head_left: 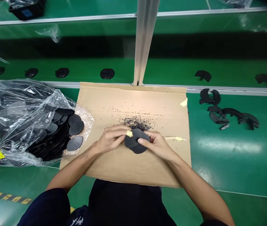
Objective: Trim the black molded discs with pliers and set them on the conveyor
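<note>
A black disc-shaped part (135,143) is held between both hands above a brown cardboard sheet (133,168). My left hand (113,137) grips its left edge, with yellow tape wrapped round one fingertip. On the right side, my right hand (157,144) holds the part, its thumb lying on top. Just beyond the hands, many small black bits (135,121) are scattered over the cardboard. A thin pale tool (174,138) lies right of my right hand. How the disc's pieces join cannot be made out.
At left, a clear plastic bag (25,116) holds black oval discs, some spilling onto the cardboard. Black curved parts (232,113) lie on the green table (229,163) at right. A metal post (145,40) rises behind the cardboard. More black parts line the back strip.
</note>
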Demonstrator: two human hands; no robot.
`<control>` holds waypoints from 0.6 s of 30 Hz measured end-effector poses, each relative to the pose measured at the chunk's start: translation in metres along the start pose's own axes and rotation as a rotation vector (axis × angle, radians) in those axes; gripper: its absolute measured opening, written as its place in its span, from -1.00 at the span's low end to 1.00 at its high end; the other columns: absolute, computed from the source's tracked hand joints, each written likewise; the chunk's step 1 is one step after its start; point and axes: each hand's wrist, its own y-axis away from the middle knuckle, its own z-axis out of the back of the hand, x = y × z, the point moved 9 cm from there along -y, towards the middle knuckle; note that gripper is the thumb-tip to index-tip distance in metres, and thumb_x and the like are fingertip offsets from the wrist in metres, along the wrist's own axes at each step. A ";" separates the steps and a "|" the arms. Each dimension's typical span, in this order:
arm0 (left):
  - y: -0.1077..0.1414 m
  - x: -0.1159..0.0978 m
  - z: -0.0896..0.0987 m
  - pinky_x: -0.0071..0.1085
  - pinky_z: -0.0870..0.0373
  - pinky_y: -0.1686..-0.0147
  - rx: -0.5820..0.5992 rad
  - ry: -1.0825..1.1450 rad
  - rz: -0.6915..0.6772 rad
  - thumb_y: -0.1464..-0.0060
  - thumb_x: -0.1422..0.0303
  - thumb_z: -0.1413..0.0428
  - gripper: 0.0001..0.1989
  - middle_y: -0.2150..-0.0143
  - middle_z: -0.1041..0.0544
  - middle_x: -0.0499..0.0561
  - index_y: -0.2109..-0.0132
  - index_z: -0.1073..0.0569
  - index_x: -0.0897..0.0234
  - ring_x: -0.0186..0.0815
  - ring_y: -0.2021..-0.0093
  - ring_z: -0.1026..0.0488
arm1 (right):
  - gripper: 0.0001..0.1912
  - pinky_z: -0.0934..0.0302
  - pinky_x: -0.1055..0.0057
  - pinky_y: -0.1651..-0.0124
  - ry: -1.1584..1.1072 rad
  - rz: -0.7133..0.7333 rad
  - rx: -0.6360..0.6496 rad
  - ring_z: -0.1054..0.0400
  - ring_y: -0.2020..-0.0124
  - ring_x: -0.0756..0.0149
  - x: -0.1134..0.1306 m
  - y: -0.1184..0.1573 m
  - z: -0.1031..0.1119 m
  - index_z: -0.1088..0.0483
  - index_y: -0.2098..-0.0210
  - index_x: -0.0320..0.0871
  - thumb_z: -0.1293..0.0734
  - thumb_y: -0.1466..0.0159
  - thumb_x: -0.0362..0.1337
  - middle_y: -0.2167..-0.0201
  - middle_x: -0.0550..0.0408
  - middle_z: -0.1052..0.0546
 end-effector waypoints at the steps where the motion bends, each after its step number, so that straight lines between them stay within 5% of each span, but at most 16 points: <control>1: 0.001 -0.001 -0.001 -0.43 -0.57 0.18 -0.001 0.003 -0.003 -0.29 0.53 -0.08 -0.80 0.14 -0.65 0.14 0.08 -0.59 0.29 -0.33 0.16 -0.61 | -0.52 -0.23 0.49 0.36 0.003 0.002 -0.009 -0.30 0.43 0.42 0.000 0.000 0.000 -0.46 0.40 -0.22 -0.49 -0.15 0.12 0.48 0.15 -0.43; 5: 0.002 0.001 -0.001 -0.35 -0.58 0.07 -0.034 0.039 0.043 -0.35 0.51 0.01 -0.74 0.06 -0.63 0.16 0.02 -0.58 0.29 -0.30 0.05 -0.60 | -0.56 -0.27 0.45 0.34 0.035 0.049 -0.073 -0.33 0.42 0.38 0.006 0.002 0.002 -0.48 0.37 -0.20 -0.45 -0.21 0.10 0.46 0.14 -0.45; 10: 0.010 0.014 -0.009 -0.34 -0.57 0.14 -0.074 0.129 0.216 -0.32 0.21 -0.12 -0.63 0.05 -0.62 0.18 -0.17 -0.48 0.30 -0.26 0.10 -0.58 | -0.63 -0.23 0.47 0.39 0.229 0.193 -0.155 -0.33 0.45 0.38 0.015 0.006 0.004 -0.48 0.32 -0.18 -0.36 -0.33 0.03 0.47 0.14 -0.45; 15: 0.021 0.027 -0.017 -0.41 -0.55 0.21 -0.164 0.107 0.367 -0.23 0.22 -0.24 -0.70 0.19 -0.64 0.10 -0.01 -0.56 0.30 -0.31 0.22 -0.58 | -0.77 -0.28 0.45 0.34 0.644 0.471 -0.275 -0.41 0.43 0.36 0.028 0.017 0.001 -0.45 0.08 -0.14 -0.29 -0.41 -0.14 0.34 0.07 -0.57; 18: 0.018 0.022 -0.016 -0.46 -0.53 0.29 -0.203 0.149 0.317 -0.21 0.20 -0.25 -0.69 0.23 -0.61 0.06 -0.01 -0.57 0.31 -0.37 0.30 -0.53 | -0.84 -0.27 0.46 0.39 0.773 0.613 -0.286 -0.41 0.47 0.37 0.033 0.023 -0.005 -0.40 0.07 -0.11 -0.27 -0.43 -0.20 0.38 0.09 -0.56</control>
